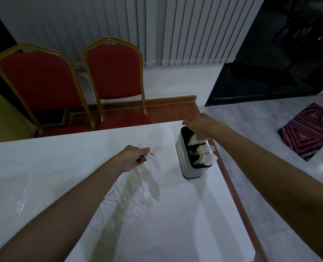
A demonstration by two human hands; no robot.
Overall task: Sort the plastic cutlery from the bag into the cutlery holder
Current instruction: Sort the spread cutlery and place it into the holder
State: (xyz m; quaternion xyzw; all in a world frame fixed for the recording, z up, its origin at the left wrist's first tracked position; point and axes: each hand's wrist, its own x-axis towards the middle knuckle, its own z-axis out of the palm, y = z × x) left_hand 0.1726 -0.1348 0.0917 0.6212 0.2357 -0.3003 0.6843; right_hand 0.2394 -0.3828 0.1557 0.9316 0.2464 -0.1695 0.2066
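left hand (pixel 136 157) pinching the top of the loose cutlery (pixel 132 193) on the worktop (pixel 175 224) | right hand (pixel 200 127) curled round pale handles (pixel 192 141) in cutlery holder (pixel 185 161), far compartment, by worktop's right edge

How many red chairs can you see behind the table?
2. One chair stands on the left beyond the table; the second chair is beside it, toward the middle. None seem hidden.

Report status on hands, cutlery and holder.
Left hand grips pieces from loose pile. Right hand holds bunch in far slot of holder. Nothing in the way.
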